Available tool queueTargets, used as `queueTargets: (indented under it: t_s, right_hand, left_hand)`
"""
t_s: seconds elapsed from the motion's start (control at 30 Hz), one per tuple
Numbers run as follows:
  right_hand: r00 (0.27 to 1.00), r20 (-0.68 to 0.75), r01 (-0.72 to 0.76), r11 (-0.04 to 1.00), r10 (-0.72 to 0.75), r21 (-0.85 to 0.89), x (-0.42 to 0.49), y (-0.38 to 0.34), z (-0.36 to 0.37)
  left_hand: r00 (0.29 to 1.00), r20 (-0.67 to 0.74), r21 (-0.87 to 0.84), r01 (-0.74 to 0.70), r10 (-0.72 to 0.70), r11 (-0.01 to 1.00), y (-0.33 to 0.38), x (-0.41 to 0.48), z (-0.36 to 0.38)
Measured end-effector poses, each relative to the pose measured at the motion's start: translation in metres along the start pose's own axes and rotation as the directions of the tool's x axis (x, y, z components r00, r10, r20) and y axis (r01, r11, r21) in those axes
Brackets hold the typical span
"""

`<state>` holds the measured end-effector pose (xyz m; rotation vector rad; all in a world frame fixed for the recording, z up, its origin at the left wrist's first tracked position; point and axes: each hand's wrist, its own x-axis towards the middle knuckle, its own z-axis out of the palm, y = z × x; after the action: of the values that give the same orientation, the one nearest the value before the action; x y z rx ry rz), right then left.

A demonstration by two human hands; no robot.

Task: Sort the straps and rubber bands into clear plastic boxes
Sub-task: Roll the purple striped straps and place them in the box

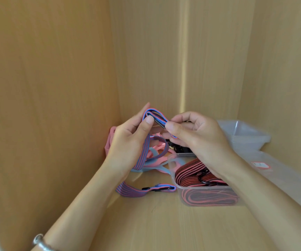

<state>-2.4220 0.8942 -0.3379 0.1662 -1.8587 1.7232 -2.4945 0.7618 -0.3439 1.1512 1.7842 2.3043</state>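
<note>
My left hand point(128, 140) and right hand point(191, 134) both pinch a folded blue-and-pink striped elastic strap point(155, 115) above the clear plastic box point(206, 194).

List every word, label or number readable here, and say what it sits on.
Nothing here can be read.
Red-edged sticker on what looks like a clear lid at the right: it carries print, but too small and blurred to read.
No other label or sign shows.
</note>
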Motion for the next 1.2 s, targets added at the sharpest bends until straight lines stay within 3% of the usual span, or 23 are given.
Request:
queueTargets:
  t_s: [0.17, 0.43, 0.57, 0.7, 0.9, 1.03, 1.2]
  right_hand:
    - [0.996, -0.054, 0.064, 0.986, -0.073, -0.151, 0.000, 0.007, 0.007]
    - [0.997, -0.046, 0.051, 0.977, -0.062, -0.209, -0.003, 0.010, 0.010]
    - [0.998, -0.022, 0.057, 0.980, -0.062, -0.189, -0.006, 0.012, 0.013]
    - [0.998, -0.021, 0.061, 0.990, -0.065, -0.125, -0.008, 0.011, 0.017]
    - [0.992, -0.043, 0.110, 0.980, -0.118, -0.166, -0.007, 0.010, 0.015]
    - [0.992, -0.075, 0.091, 0.990, -0.099, -0.105, -0.006, 0.006, 0.012]
    - [0.987, -0.117, 0.102, 0.994, -0.106, -0.045, -0.003, 0.002, 0.011]
  left_hand:
    - [0.998, -0.064, -0.023, -0.006, 0.004, 1.000, -0.003, -0.001, 0.007]
    - [0.994, -0.108, -0.032, -0.012, 0.009, 0.999, -0.007, -0.002, 0.009]
    - [0.984, -0.176, 0.011, -0.011, 0.012, 1.000, -0.009, -0.002, 0.009]
    - [0.982, -0.187, -0.063, 0.003, -0.014, 0.998, -0.012, -0.004, 0.014]
    - [0.999, 0.000, -0.139, 0.044, -0.045, 0.989, -0.015, -0.006, 0.019]
    - [0.993, 0.102, -0.224, 0.082, -0.060, 0.971, -0.013, -0.006, 0.020]
    - [0.988, 0.150, -0.254, 0.071, -0.033, 0.965, -0.014, -0.006, 0.021]
